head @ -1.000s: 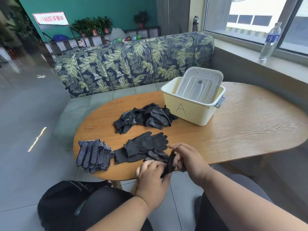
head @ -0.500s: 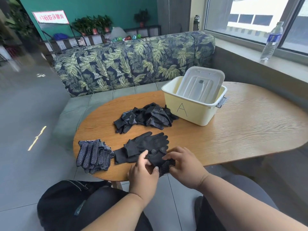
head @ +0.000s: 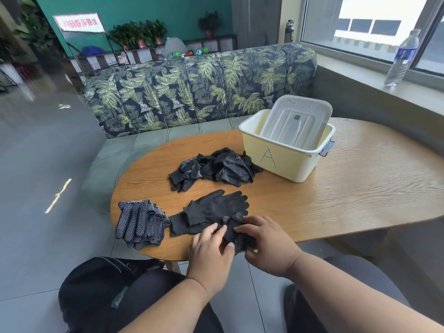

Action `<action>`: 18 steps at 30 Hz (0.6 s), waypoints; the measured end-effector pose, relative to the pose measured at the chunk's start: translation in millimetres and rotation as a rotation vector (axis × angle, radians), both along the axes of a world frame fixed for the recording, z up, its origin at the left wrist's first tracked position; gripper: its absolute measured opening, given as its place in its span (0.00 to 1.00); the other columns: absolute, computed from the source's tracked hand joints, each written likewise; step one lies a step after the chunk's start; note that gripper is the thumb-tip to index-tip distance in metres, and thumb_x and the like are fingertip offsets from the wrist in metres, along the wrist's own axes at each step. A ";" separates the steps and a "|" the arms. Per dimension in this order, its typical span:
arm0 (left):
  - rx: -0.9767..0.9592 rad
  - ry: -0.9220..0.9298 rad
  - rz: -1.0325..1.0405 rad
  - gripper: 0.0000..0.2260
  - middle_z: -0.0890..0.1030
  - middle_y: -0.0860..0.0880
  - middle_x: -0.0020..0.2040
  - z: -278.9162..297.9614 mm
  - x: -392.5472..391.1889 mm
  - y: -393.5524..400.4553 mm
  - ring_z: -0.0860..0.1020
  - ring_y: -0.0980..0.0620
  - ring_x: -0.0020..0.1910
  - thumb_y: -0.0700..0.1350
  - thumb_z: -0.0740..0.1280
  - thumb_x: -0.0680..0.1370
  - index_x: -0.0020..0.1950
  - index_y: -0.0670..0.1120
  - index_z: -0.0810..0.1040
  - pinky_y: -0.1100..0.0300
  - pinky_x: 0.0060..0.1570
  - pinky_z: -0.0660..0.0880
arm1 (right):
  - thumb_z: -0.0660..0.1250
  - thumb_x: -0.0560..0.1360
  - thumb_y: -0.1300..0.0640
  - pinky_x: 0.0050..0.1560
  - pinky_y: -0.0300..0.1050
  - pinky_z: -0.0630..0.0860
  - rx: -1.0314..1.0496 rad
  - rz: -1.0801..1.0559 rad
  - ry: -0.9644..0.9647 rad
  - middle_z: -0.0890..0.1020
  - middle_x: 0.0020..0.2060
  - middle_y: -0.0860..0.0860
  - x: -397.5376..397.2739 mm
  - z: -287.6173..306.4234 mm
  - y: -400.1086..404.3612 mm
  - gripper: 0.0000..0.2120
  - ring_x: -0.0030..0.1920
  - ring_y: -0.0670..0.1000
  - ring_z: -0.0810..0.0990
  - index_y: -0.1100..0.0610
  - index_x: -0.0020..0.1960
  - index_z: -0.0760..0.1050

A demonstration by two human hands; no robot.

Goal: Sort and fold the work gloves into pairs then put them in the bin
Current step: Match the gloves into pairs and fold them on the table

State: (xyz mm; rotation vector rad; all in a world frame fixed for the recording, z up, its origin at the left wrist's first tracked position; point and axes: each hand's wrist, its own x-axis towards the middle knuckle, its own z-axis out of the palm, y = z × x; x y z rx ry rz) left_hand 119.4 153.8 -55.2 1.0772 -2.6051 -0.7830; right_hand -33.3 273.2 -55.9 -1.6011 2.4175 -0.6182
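On the bench (head: 360,188), a dotted glove stack (head: 140,223) lies left. The left hand (head: 211,246) and right hand (head: 266,239) press with flat fingers on a dotted glove (head: 236,233) over plain gloves (head: 216,209). A loose heap (head: 213,168) waits; the bin (head: 283,159) seems to hold only its lid (head: 295,123).

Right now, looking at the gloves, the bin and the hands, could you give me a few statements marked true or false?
1. The pale yellow plastic bin marked A holds folded gloves. False: only its clear lid is seen inside.
2. Both hands, left hand and right hand, touch a dotted black glove at the wooden table's near edge. True.
3. A loose heap of black gloves lies beside the bin. True.
4. A water bottle stands on the table. False: the clear water bottle is on the windowsill.
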 end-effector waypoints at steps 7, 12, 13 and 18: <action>-0.043 -0.057 -0.184 0.38 0.47 0.60 0.82 -2.2 3.6 -7.0 0.49 0.53 0.79 0.68 0.64 0.72 0.81 0.66 0.54 0.51 0.79 0.52 | 0.65 0.77 0.40 0.67 0.48 0.71 -0.058 -0.031 -0.005 0.78 0.66 0.46 -4.3 -4.1 -0.8 0.22 0.64 0.53 0.76 0.43 0.69 0.79; -0.046 0.144 -0.196 0.22 0.71 0.62 0.71 1.8 -4.6 -14.7 0.62 0.57 0.74 0.56 0.70 0.78 0.71 0.54 0.75 0.66 0.74 0.54 | 0.63 0.80 0.36 0.55 0.47 0.74 -0.214 -0.111 -0.189 0.81 0.51 0.44 -1.3 8.4 -2.8 0.19 0.53 0.48 0.78 0.49 0.54 0.82; 0.042 0.189 -0.180 0.17 0.75 0.64 0.65 7.3 -6.1 -14.3 0.67 0.58 0.70 0.54 0.69 0.79 0.68 0.54 0.77 0.65 0.72 0.60 | 0.64 0.81 0.38 0.51 0.46 0.75 -0.258 -0.149 -0.276 0.81 0.45 0.42 2.2 16.0 -2.4 0.16 0.48 0.46 0.78 0.49 0.50 0.80; 0.689 0.420 -0.145 0.10 0.85 0.52 0.59 35.5 -6.6 -7.7 0.82 0.53 0.61 0.49 0.65 0.84 0.64 0.49 0.79 0.49 0.67 0.75 | 0.69 0.82 0.49 0.37 0.32 0.70 -0.425 -0.200 -0.718 0.79 0.30 0.39 16.8 46.3 -5.2 0.12 0.33 0.39 0.75 0.53 0.43 0.78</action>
